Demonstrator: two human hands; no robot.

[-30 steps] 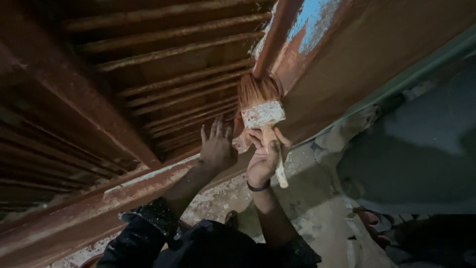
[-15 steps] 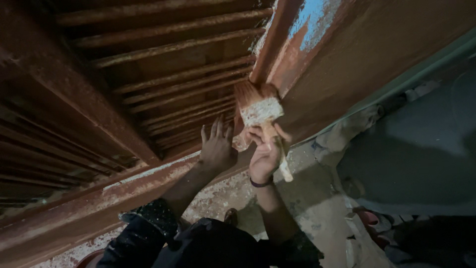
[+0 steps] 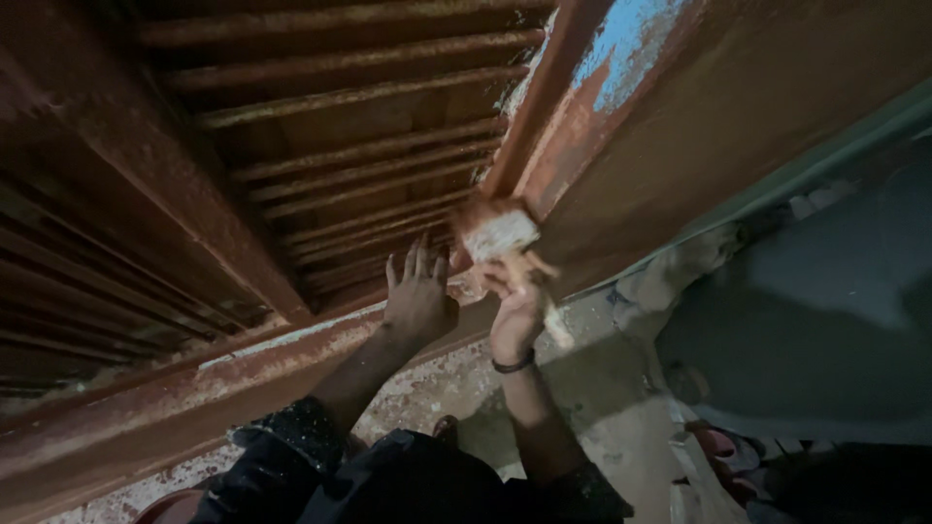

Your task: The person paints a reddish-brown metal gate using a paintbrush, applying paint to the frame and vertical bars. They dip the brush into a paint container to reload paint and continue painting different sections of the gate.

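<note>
Rust covers nearly everything you face: on your left a run of thin horizontal metal slats (image 3: pixel 320 146), ribbed and flaking, sits behind a thick slanting bar (image 3: pixel 184 184), and a long rusted rail (image 3: pixel 194 388) crosses below them from lower left up toward the middle, with a pale scuffed strip along its top edge. Your left hand (image 3: pixel 417 303) lies flat on that rail, fingers spread and empty, bracing against the metal. Just to its right, and set a little apart from it, your right hand (image 3: pixel 516 315), with a dark band at the wrist, is clamped on the pale handle of a paintbrush (image 3: pixel 500 238). The brush is blurred, but you can make out a wide light ferrule and rust-coloured bristles; its long axis runs from the handle end by your palm up and to the left, so the bristles lie above and slightly left of the right hand, touching or almost touching the foot of the upright post (image 3: pixel 573 126). That post is brown with a patch of peeling blue paint (image 3: pixel 631 39) high up. Your right hand is the one on the tool; your left only rests near it. Farther right lies a rough, speckled concrete floor (image 3: pixel 621 408) and a dark grey wall (image 3: pixel 806 320).
</note>
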